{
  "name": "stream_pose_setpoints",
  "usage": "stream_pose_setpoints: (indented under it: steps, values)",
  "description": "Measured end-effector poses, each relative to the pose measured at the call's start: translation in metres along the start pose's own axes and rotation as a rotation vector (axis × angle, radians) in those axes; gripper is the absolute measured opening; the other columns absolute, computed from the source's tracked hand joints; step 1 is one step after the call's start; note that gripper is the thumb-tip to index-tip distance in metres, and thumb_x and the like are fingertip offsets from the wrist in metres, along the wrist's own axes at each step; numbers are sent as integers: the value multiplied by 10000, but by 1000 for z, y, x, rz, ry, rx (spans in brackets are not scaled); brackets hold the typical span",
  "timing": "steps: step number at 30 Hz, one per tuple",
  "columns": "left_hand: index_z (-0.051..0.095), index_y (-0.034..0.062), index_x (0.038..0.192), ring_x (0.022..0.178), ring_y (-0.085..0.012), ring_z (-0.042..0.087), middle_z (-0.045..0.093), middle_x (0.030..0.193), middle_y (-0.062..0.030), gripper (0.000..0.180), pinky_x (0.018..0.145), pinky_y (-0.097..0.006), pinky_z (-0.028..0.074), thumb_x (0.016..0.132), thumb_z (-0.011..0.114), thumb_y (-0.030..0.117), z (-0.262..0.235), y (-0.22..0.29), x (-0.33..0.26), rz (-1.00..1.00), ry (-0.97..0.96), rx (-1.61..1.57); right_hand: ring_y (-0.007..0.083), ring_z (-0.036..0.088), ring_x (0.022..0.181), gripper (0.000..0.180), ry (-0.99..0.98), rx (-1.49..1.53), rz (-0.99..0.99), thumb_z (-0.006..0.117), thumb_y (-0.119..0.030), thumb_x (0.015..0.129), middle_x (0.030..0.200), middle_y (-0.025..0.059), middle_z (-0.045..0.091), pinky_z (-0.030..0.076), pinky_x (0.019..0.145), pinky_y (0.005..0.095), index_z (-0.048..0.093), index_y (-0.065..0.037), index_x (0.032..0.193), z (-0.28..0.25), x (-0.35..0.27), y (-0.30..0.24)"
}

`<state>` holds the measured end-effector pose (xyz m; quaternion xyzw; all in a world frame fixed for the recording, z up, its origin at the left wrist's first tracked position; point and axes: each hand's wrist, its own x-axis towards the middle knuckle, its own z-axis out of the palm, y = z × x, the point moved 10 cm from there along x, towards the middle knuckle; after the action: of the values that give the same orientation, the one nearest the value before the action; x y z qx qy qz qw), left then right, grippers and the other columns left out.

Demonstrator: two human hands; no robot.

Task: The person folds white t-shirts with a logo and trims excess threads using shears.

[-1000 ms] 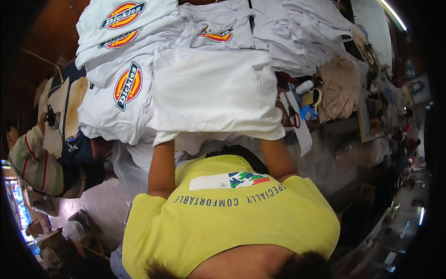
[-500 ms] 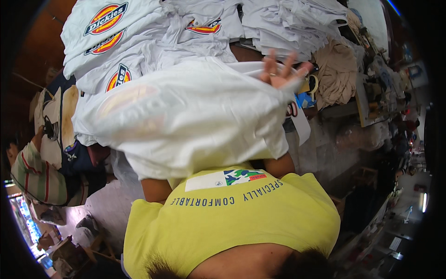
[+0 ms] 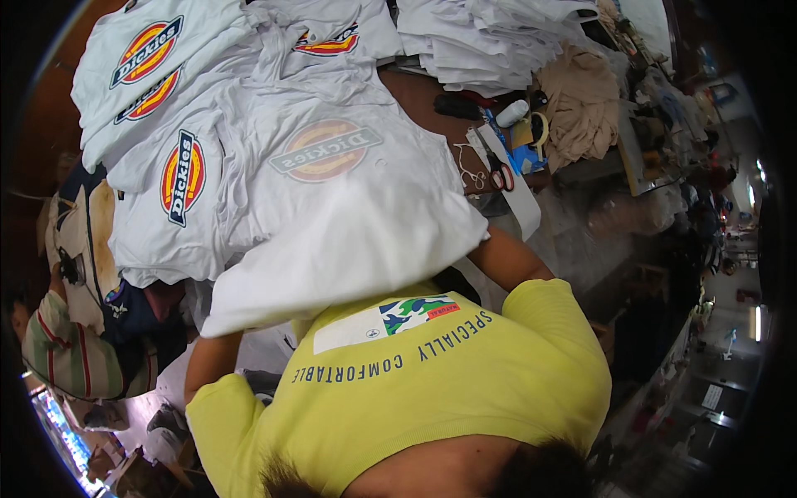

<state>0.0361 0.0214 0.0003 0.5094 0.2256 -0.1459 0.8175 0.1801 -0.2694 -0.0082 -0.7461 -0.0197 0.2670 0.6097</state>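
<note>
A white T-shirt lies spread over the table in front of me, its round red and yellow logo showing faintly through the fabric, mirrored. My left forearm runs up under the shirt's near hem at the lower left. From the right, my right forearm goes under its near right corner. The cloth hides both hands, so their grip cannot be seen. My yellow shirt fills the lower middle.
More white logo shirts lie overlapped at the left and top. A folded white stack, a beige cloth, scissors and a white tube sit at the right. Another person's striped sleeve is at the far left.
The white shirt was lifted and swung over, with my right hand showing above it half a second ago. Now it lies spread with the logo side down, and both hands are covered.
</note>
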Motion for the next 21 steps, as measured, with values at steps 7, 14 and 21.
stream_pose_setpoints:
  steps: [7, 14, 21]
  values:
    - [575, -13, 1096, 797, -112, 553, 613, 945, -35, 323, 692, -245, 429, 805, 586, 126, 78, 110, 11, 14, 80, 1157, 142, 537, 958, 472, -629, -175, 41, 644, -261, 802, 1081, 80, 591, 421, 855, 279, 527, 17, 1165, 11, -52, -64]
    - [445, 42, 1009, 619, -137, 499, 503, 671, -6, 539, 608, -277, 375, 632, 782, 229, 55, 226, -112, 774, -460, 516, 137, 497, 581, 176, -625, 329, -799, 700, -95, 713, 641, 75, 552, 339, 509, 253, 534, -38, 707, -116, -122, -219]
    - [286, -5, 1358, 1090, -240, 518, 449, 1292, -129, 484, 1018, -363, 332, 915, 416, 140, 57, 350, 27, 1061, -200, 115, 108, 578, 823, 280, 190, 275, -975, 655, -104, 807, 870, 54, 613, 447, 695, 212, 539, -20, 1047, -195, 23, -300]
